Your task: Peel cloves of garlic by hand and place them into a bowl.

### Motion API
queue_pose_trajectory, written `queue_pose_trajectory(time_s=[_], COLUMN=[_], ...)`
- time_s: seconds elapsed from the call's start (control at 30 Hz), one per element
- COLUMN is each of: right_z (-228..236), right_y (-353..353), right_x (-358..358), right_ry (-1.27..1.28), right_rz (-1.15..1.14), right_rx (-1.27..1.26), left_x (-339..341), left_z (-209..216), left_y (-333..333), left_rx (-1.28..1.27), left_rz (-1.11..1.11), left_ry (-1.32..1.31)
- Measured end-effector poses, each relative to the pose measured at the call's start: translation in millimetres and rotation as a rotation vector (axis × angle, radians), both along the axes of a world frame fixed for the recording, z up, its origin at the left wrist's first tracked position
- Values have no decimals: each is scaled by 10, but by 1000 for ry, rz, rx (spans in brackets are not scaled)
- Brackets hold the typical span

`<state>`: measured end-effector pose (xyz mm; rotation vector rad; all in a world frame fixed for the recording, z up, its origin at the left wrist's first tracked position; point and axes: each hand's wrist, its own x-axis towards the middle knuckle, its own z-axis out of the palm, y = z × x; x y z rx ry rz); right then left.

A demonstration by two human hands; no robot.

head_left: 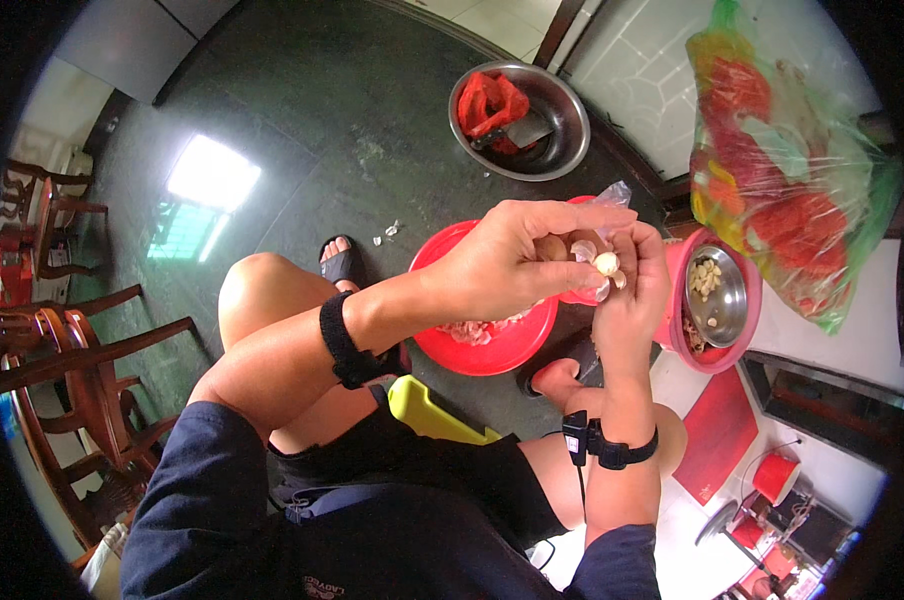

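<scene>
- As we look down past our knees, the red basin (517, 352) sits on the floor between our feet, with pinkish, papery garlic pieces (479, 331) in it; we judge these dry and very light.
- Above the right part of the red basin, our left hand (517, 252) reaches across, its thumb pressed to the garlic in a close pinch.
- Beyond the red basin, a steel basin (564, 105) holds a red bag (490, 103) and a knife.
- Up and to the right of the red basin, between both hands' fingertips, is the garlic clove (607, 264), pale and partly bare. We expect it light and firm, its skin brittle, its bare flesh slick and easily bruised; its sides suit a fingertip pinch.
- Just right of that, our right hand (640, 268) grasps the same garlic in curled fingers; how many pieces it cradles, we cannot tell.
- Farther right of the red basin, a steel bowl (724, 328) in a pink tub (729, 360) holds pale cloves (705, 277).
</scene>
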<state>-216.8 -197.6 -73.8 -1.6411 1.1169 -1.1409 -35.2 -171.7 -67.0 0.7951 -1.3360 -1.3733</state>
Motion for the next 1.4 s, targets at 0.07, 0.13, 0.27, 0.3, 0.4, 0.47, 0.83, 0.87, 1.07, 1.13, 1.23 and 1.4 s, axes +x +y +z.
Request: queue_pose_trajectory(time_s=[0.07, 0.13, 0.27, 0.3, 0.4, 0.47, 0.83, 0.87, 1.07, 1.13, 1.23, 1.4], right_z=[6, 0, 93, 80, 59, 74, -32, -39, -81, -99, -115, -168], right_y=[0, 8, 81, 74, 76, 124, 111, 107, 81, 71, 74, 73], right_x=[5, 5, 25, 21, 44, 93, 42, 50, 56, 50, 42, 16], right_ry=[-25, -1, -139, -138, -18, 70, 225, 248, 285, 304, 314, 291], right_rz=[2, -44, -16, -19, -9, -45, -187, -195, -197, -194, -191, -198], right_rx=[25, 5, -34, -35, -261, -254, -207, -234, -219, -240, -252, -246], left_x=[10, 3, 37, 39, 17, 12, -49, -65, -155, -160, -177, -172], left_z=[-35, -60, -42, -25, -70, -107, -119, -116, -147, -184, -159, -146], left_y=[-37, -67, -92, -97, -87, -77, -45, -38, -31, -34, -23, 0], left_rx=[0, 0, 296, 379, 413, 438, 394, 396, 304, 270, 310, 352], left_rz=[-5, -8, 14, 34, 68, 75, 207, 208, 313, 318, 318, 298], left_ry=[52, 104, 328, 342, 342, 336, 50, 49, -20, -43, -20, -76])
